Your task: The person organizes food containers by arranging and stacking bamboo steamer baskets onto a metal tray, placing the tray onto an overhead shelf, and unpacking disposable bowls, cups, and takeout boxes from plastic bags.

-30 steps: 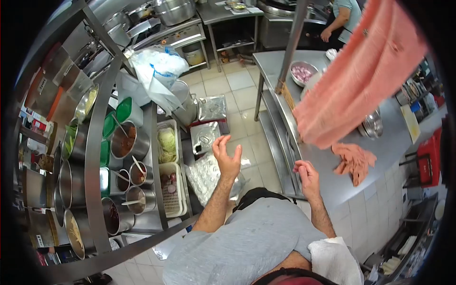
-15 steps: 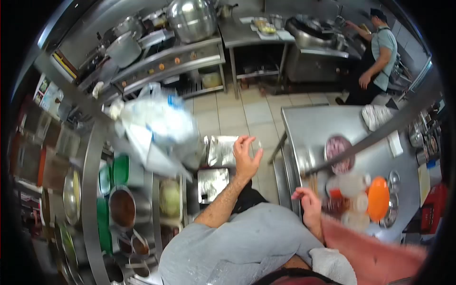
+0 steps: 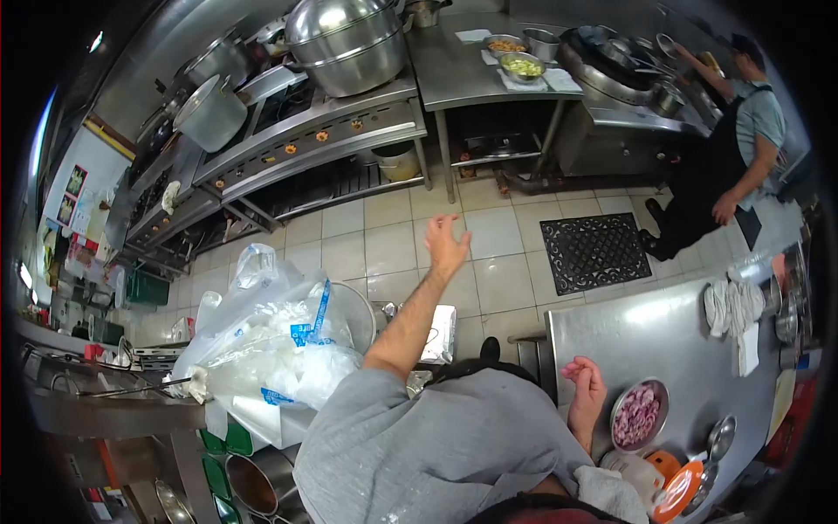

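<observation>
Out in front over the tiled floor, my left hand (image 3: pixel 447 244) has its fingers apart and holds nothing. Beneath that forearm lies a foil-covered package (image 3: pixel 440 335), partly hidden by the arm. Large clear plastic bags (image 3: pixel 288 336) with blue print hang to the left of it. My right hand (image 3: pixel 587 397) is beside the steel table (image 3: pixel 602 336), fingers loosely bent, with nothing seen in them. Nearest to it is a metal bowl of chopped red onion (image 3: pixel 639 415). Plastic containers (image 3: pixel 633 472) and an orange lid (image 3: pixel 679 491) are at the table's near end.
A stove (image 3: pixel 323 135) with a big steamer pot (image 3: pixel 345 52) and a tall pot (image 3: pixel 209 113) runs along the back left. Bowls of cut food (image 3: pixel 522 66) stand on the back table. A co-worker (image 3: pixel 742 148) is at the wok station, near a black mat (image 3: pixel 595 253).
My view has swung up and forward, bringing the floor mat into sight. Both hands stay empty, the left arm stretched farther ahead. The co-worker appears farther right.
</observation>
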{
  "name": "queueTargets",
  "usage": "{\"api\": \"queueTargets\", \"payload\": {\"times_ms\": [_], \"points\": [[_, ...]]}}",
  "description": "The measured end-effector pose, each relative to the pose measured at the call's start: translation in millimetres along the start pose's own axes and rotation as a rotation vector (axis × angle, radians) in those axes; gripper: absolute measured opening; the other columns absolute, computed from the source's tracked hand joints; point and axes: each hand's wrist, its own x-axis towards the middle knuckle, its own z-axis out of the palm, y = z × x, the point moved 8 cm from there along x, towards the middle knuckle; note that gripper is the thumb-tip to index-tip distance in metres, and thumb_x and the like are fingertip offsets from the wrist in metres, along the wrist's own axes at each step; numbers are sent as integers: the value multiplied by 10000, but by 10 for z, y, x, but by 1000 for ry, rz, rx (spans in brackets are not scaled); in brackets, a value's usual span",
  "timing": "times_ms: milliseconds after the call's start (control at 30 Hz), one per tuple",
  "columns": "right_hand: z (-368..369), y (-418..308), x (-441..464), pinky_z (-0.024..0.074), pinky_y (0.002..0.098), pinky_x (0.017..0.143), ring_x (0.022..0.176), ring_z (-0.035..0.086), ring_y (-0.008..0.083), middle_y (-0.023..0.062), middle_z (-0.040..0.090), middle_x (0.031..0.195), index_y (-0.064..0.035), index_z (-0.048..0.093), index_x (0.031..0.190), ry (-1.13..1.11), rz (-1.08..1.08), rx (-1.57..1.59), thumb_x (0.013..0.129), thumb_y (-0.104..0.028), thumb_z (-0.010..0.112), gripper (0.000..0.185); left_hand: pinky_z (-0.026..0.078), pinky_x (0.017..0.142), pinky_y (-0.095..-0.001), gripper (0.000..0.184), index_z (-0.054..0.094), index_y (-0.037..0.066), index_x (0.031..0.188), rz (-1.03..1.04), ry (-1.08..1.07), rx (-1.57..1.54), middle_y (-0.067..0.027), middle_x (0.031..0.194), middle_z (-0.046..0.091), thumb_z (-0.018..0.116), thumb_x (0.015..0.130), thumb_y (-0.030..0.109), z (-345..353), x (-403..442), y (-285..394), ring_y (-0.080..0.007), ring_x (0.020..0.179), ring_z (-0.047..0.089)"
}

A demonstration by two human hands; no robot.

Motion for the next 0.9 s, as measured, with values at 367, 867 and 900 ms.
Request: {"api": "queueTargets", "payload": {"times_ms": [367,867,900], "points": [[646,81,1745,471,279,729,750,567,144,65,583,838,15,561,1001,97,-23,115,961,-261,450,300,337,914,-504,480,532,166,1120,-666,186,203,-124,1202,398,729,698,283,-649,778,-2177,-308,1147,374],[5481,251,4475,468,269,703,725,571,134,53,591,795,28,582,963,-734,-48,-238,953,-288,462,338,336,924,-483,516,513,165,1154,-854,596,-20,-113,1193,402,725,703,297,-2012,2448,-4058,-297,1146,385],[5861,369,4522,470,267,701,726,572,131,53,592,794,23,584,961,-808,-17,-246,952,-290,466,335,346,923,-479,489,519,161,1138,-876,704,-9,-117,1187,410,719,714,299,-2410,2370,-4202,-304,1148,387]]}}
